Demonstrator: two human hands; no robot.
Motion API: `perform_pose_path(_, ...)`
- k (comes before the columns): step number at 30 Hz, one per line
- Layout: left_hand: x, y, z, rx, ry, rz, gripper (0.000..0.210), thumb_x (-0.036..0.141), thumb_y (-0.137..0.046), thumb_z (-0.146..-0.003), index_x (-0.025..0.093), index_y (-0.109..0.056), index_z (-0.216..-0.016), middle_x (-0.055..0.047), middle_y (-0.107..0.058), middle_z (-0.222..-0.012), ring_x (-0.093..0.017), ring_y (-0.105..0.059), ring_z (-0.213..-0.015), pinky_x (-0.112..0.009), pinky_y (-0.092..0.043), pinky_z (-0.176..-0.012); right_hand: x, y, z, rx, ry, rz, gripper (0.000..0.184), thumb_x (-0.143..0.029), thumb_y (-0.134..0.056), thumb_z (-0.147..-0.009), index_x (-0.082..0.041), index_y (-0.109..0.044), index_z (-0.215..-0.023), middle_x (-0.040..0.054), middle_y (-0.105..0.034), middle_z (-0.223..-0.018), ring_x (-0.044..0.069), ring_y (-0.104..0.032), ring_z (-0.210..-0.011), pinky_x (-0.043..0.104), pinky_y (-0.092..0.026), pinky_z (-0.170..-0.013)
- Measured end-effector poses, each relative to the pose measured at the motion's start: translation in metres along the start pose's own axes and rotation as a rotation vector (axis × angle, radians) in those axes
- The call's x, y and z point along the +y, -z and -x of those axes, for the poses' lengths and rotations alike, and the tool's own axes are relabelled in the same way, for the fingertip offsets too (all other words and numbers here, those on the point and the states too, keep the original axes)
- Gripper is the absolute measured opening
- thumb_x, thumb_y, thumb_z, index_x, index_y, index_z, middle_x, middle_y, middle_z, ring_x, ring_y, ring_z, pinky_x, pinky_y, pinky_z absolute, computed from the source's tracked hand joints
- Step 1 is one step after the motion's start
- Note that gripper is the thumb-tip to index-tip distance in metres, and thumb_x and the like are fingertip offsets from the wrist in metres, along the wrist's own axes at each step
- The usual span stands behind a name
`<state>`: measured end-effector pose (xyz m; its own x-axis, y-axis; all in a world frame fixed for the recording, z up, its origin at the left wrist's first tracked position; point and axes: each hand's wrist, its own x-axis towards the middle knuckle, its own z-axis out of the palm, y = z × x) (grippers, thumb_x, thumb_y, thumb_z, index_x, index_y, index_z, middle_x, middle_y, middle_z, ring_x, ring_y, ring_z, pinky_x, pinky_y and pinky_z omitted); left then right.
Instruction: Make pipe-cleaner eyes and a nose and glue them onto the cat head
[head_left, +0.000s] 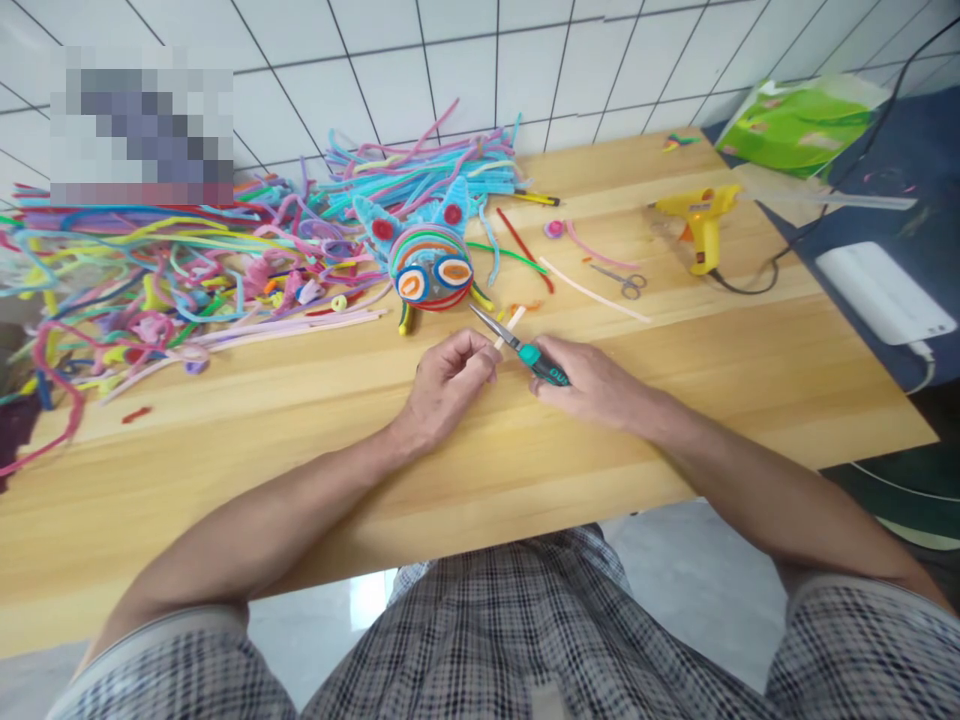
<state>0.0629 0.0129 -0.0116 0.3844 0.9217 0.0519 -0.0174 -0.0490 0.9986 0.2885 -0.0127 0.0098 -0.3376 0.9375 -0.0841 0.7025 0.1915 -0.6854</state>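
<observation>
My left hand (454, 385) pinches a short pale pipe cleaner (516, 320) that sticks up past the fingertips. In my right hand (589, 382) are long-nosed pliers (529, 353) with green and black handles, their tips pointing up and left. The jaws cross the pale pipe cleaner; whether they grip it I cannot tell. Just beyond my hands stands a pipe-cleaner animal figure (433, 262) with blue ears, red ear centres and big white, blue and orange eyes. Small orange pipe-cleaner bits (525, 306) lie beside the plier tips.
Heaped pipe cleaners (247, 250) cover the table's left and back. Right of the figure lie a pale pipe cleaner (592, 288), small scissors (630, 283) and a yellow glue gun (701, 220) with its cord. A white power strip (885, 290) and green packet (799, 130) are farther right.
</observation>
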Motion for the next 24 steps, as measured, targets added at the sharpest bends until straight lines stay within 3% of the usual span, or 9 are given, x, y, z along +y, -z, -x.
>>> perform_pose_path(7, -0.0011, 0.0003, 0.0003, 0.02, 0.036, 0.071, 0.046, 0.06, -0.062, -0.105, 0.02, -0.067, -0.082, -0.001, -0.066, -0.072, -0.011, -0.051, -0.054, -0.027, -0.036, -0.049, -0.0026, 0.0025, 0.0012, 0.001, -0.018, -0.019, 0.01, -0.025, -0.06, -0.088, -0.026, -0.051, -0.091, -0.0019, -0.058, -0.08, 0.019, -0.051, -0.074, 0.031, -0.034, -0.073)
perform_pose_path(12, 0.0019, -0.0016, 0.001, -0.017, 0.034, 0.012, 0.033, 0.047, -0.073, -0.099, 0.02, -0.069, -0.082, 0.001, -0.061, -0.069, -0.01, -0.044, -0.054, -0.026, -0.036, -0.052, -0.0017, 0.0019, 0.0007, 0.006, -0.004, -0.016, 0.01, -0.026, -0.059, -0.088, -0.026, -0.049, -0.089, -0.0022, -0.055, -0.078, 0.018, -0.051, -0.073, 0.031, -0.034, -0.073)
perform_pose_path(24, -0.0009, 0.0055, -0.0013, -0.026, -0.03, -0.084, 0.02, 0.029, -0.064, -0.098, 0.02, -0.063, -0.08, 0.004, -0.052, -0.065, -0.012, -0.042, -0.061, -0.027, -0.037, -0.062, 0.0009, -0.0014, 0.0003, -0.016, 0.019, -0.015, 0.009, -0.029, -0.058, -0.087, -0.026, -0.05, -0.089, -0.0007, -0.058, -0.08, 0.019, -0.052, -0.074, 0.032, -0.036, -0.073)
